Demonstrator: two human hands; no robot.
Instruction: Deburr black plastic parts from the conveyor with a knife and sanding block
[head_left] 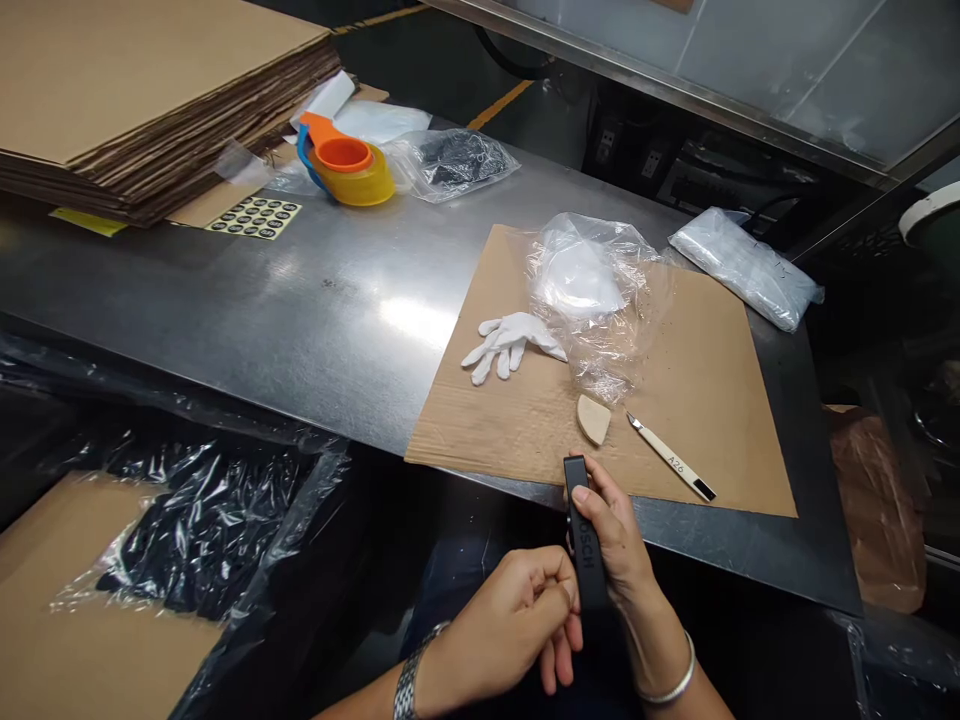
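Note:
My right hand (613, 535) is closed around a narrow black plastic part (583, 525) with raised lettering, holding it upright just below the table's front edge. My left hand (517, 620) is curled beside it, its fingertips pinched against the lower end of the same part. A metal watch sits on my left wrist and a silver bangle on my right. Just beyond the part, on a brown cardboard sheet (705, 390), lie a small beige wedge (593, 418) and a white-handled knife (671, 458).
A white glove (510, 342) and a crumpled clear bag (592, 290) lie on the cardboard. Farther back on the steel table (300, 300) are a tape dispenser (346, 165), bagged black parts (457, 160), a sticker sheet (255, 216) and stacked cardboard (142, 90). A lined box (195, 520) stands at lower left.

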